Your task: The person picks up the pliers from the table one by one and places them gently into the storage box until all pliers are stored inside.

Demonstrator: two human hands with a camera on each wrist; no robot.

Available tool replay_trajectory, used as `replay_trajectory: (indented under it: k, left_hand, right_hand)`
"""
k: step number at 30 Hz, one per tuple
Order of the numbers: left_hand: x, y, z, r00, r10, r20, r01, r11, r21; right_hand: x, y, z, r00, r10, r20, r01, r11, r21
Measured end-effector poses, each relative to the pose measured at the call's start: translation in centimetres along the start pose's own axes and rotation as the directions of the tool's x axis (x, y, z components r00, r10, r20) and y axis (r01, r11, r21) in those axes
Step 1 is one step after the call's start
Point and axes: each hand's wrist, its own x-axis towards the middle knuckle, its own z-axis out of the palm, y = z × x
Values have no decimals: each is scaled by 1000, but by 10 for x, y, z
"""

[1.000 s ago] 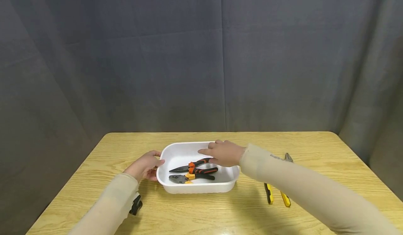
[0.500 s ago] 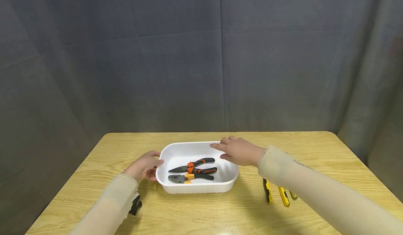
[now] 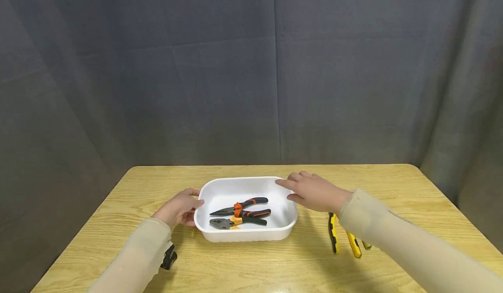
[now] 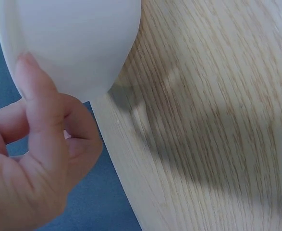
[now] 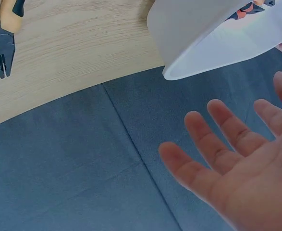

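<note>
My left hand [image 3: 180,208] grips the left end of a white plastic bin [image 3: 247,235], thumb over the rim and fingers beneath. In the left wrist view, the thumb [image 4: 37,91] presses the rim. Inside the bin lie long-nose pliers [image 3: 238,208] with black and orange handles. Nearer the front wall are combination pliers [image 3: 222,223] with yellow and black handles. My right hand [image 3: 316,192] is held over the bin's right end, fingers spread and nothing in them. The right wrist view shows its palm [image 5: 261,178] apart from the bin's rim.
On the table [image 3: 235,271] to the right lie pliers with yellow and black handles [image 3: 333,234], partly hidden under my right forearm. Their grey head [image 5: 1,50] shows in the right wrist view. A dark curtain [image 3: 220,79] hangs behind the table.
My right hand has drawn back to the right, from above the pliers to the bin's right end. The left hand and both pliers in the bin have stayed put.
</note>
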Motion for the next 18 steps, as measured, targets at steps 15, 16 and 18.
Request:
replay_trajectory:
  k: [15,16,18]
  left_hand:
    - [-3,-4,0,1000,25,17,-24,1000,-13]
    - [-3,-4,-1,1000,25,17,-24,1000,-11]
    - [-2,-2,-2,1000,20,16,-20,1000,-6]
  right_hand:
    - [-40,7,-4,994,79,-73,-78,997,13]
    - [-42,8,-5,994,84,-74,-83,996,11]
    - [-47,9,-7,992,106,-75,-106,994,8]
